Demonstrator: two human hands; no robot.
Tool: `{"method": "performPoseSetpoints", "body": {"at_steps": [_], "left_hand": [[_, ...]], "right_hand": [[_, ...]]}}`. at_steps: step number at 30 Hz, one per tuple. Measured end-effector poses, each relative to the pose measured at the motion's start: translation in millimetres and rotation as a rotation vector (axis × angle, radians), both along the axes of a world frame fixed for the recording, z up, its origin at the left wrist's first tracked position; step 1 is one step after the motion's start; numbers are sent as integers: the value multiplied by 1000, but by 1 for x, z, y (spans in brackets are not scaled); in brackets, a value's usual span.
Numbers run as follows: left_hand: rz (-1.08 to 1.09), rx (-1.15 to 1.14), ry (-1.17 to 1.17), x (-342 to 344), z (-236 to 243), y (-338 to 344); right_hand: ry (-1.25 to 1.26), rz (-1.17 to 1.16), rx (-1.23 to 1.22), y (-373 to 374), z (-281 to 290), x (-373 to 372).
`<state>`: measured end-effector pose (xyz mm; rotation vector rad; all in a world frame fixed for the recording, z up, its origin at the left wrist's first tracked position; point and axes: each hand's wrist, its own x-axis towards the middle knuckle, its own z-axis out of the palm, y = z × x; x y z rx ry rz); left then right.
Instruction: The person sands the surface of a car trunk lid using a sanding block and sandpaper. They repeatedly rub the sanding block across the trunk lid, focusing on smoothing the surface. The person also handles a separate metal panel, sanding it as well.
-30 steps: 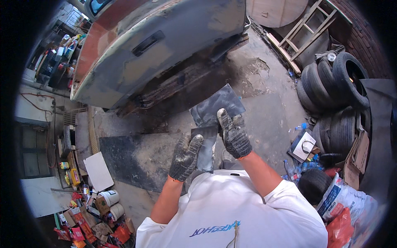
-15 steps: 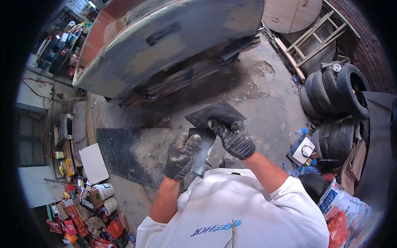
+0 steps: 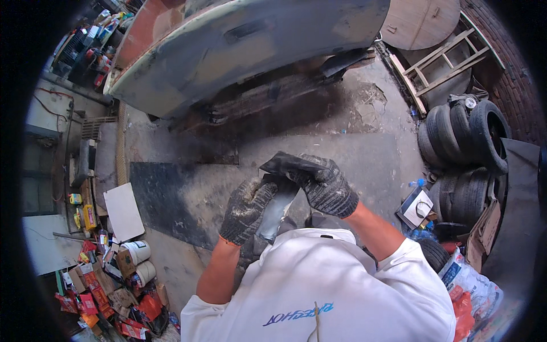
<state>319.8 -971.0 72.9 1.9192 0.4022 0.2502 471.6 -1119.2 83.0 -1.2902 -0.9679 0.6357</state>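
My left hand (image 3: 246, 211), in a dark, dust-whitened knit glove, is closed round the edge of a long flat piece (image 3: 274, 216), black at the top and pale grey below; its kind is unclear. My right hand (image 3: 331, 188), gloved alike, pinches a thin, stiff black sheet (image 3: 285, 163), which looks like sandpaper. The sheet is tilted over the upper end of the long piece, and I cannot tell whether they touch. Beyond my hands stands a large curved vehicle panel (image 3: 250, 62) with grey and tan patches and a recessed handle.
Worn tyres (image 3: 439, 137) are stacked at the right, near a wooden frame (image 3: 444, 62) and a round board (image 3: 419, 23). Boxes and red packets (image 3: 99, 290), white buckets (image 3: 137, 251) and a white board (image 3: 123, 212) crowd the left. A dark mat (image 3: 162, 191) lies on the floor.
The black sheet has tipped and now shows narrower, its front edge lower. My right hand has turned with it, and my left hand's fingers have moved up toward the sheet.
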Motion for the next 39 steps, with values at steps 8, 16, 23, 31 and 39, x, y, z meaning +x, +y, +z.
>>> {"method": "performPoseSetpoints", "body": {"at_steps": [8, 16, 23, 31, 39], "left_hand": [[59, -49, 201, -5, 2, -3], [30, -81, 241, -5, -2, -1], [25, -48, 63, 4, 6, -8], [-68, -7, 168, 8, 14, -7], [141, -55, 56, -1, 35, 9]], "right_hand": [[-224, -35, -137, -2, -10, -2], [-392, 20, -214, -9, -13, 4], [-428, 184, -265, -19, 3, 16], [-321, 452, -744, -36, 18, 23], [-207, -22, -345, -49, -5, 17]]}}
